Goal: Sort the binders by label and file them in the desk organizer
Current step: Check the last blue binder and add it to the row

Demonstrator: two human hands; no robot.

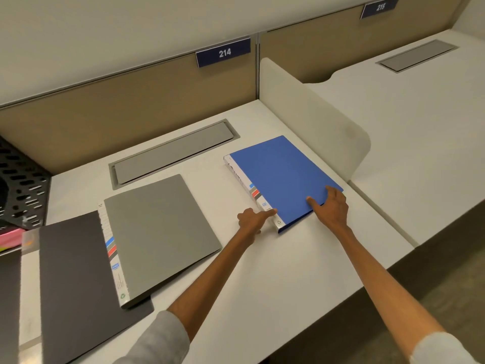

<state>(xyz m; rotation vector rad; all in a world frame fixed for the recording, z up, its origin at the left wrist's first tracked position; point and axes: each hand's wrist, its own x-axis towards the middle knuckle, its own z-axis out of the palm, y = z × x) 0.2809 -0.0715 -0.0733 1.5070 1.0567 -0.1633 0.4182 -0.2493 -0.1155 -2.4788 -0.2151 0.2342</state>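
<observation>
Three binders are on view, a blue binder, a grey binder and a black binder, with one perforated black organizer and two hands, the left hand and the right hand. The office furniture comes in pairs: two desks, the near desk and the far desk, two grey cable flaps, the near flap and the far flap, and two blue number plates, plate 214 and plate 215. There is one white divider; a dark cover at the far left is too cut off to count.
</observation>
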